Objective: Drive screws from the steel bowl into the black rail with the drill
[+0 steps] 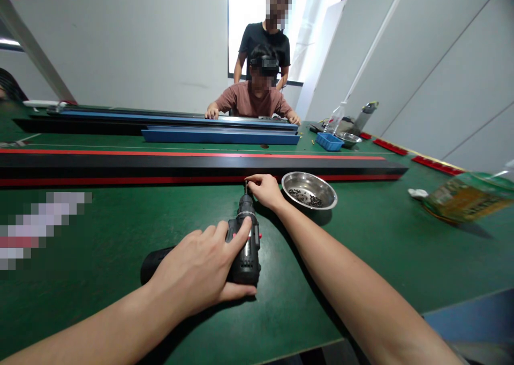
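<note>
Left hand (196,263) grasping the drill (249,244), thumb and fingers around the rear of its black body, index finger laid forward along the top; drill lying over on its side, battery end pointing left, bit (246,187) pointing away from me at the near side of the long bar (160,167).

Right hand (265,191) just right of the bit, fingers bent, index finger reaching to the bit's tip by the bar; whether they grip a screw there I cannot tell, the spot being too small and partly hidden.

Bar black with red strips, lying across the green table (132,210); steel bowl (331,189) just beside my right hand, near the bar's near side, small dark screws (305,198) in its bottom; green and yellow bag (469,196) well off to the right.

Beyond the bar, blue profiles (220,136) roughly parallel to it; blue basket (329,142) right of them, a second metal bowl (348,138) next to it; seated person (257,100) opposite, both hands at the profiles; another person (265,44) in black standing behind.
</note>
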`<state>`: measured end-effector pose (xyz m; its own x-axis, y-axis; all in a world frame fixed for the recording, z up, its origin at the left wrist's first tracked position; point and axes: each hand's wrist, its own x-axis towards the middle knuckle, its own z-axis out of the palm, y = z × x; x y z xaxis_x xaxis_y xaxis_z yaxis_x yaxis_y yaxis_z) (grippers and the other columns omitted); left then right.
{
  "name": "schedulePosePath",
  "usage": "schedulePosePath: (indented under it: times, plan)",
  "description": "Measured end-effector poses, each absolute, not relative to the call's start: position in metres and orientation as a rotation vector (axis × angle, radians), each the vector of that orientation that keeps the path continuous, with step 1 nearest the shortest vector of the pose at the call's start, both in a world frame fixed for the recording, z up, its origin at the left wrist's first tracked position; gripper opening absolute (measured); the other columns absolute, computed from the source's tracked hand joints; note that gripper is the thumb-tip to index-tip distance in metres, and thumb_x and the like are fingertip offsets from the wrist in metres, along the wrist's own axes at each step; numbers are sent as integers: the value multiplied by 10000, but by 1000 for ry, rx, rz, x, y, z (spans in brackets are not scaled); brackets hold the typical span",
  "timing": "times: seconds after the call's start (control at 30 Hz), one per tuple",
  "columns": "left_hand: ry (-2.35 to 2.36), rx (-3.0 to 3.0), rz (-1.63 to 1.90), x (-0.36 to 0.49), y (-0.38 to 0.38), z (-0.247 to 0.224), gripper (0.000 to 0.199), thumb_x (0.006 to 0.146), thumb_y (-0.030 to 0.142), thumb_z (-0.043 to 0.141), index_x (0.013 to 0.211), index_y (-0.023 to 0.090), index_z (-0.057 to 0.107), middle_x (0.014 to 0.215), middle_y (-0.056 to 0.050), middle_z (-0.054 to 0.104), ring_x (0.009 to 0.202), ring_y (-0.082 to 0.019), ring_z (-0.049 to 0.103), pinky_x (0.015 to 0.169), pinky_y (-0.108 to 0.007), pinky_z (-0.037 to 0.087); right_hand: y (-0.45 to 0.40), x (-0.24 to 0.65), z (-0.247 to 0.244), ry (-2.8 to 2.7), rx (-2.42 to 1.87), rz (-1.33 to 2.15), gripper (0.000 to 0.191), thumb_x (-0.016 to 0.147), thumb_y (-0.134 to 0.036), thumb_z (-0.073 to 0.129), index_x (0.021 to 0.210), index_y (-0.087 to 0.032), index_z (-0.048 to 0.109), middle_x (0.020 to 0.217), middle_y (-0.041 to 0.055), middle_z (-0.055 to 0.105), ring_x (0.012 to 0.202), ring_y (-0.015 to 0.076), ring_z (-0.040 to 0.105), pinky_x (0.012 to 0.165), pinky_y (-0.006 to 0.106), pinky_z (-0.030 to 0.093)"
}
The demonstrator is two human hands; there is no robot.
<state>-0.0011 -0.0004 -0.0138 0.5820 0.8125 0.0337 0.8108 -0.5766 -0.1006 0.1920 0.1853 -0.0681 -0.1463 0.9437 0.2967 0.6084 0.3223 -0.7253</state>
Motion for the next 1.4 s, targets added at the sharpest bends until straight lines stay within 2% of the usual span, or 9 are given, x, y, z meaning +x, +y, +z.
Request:
schedulePosePath:
  times: [0.27, 0.5, 0.77, 1.03, 1.4]
  plan:
    - [-1383, -2695, 2, 0, 1, -13, 1018, 820, 829, 485, 1616, 235, 264, 1092, -129, 638, 888, -313, 677, 769, -436, 569, 184, 192, -69, -1808, -1339, 555, 287, 840, -145, 597, 1036, -183, 803, 963, 35, 803, 873, 168, 744, 845, 247, 555]
    - [-1383, -2704, 10, 0, 0, -13, 1015, 831, 825, 473, 1616, 217, 266, 1091, -137, 631, 902, -325, 672, 775, -462, 575, 183, 193, -68, -1807, -1341, 582, 288, 850, -154, 577, 1029, -186, 799, 953, 35, 801, 865, 165, 743, 851, 250, 555]
    - [-1384, -2700, 10, 1, 0, -13, 1028, 817, 838, 477, 1614, 222, 269, 1080, -127, 630, 893, -320, 673, 778, -465, 582, 183, 193, -71, -1776, -1262, 562, 355, 807, -105, 565, 1074, -186, 785, 1027, 39, 794, 933, 166, 736, 889, 260, 554]
    - [-1378, -2697, 4, 1, 1, -13, 1032, 814, 833, 491, 1613, 216, 275, 1082, -128, 633, 888, -326, 674, 771, -479, 585, 180, 192, -69, -1830, -1273, 452, 333, 798, -104, 568, 1009, -192, 810, 1027, 40, 792, 883, 165, 721, 890, 263, 545]
    - [-1386, -2695, 8, 1, -1, -14, 1044, 809, 841, 486, 1619, 225, 256, 1088, -129, 631, 896, -325, 670, 769, -471, 578, 181, 191, -67, -1819, -1312, 543, 319, 805, -112, 584, 1016, -179, 814, 997, 46, 802, 866, 171, 730, 862, 257, 553]
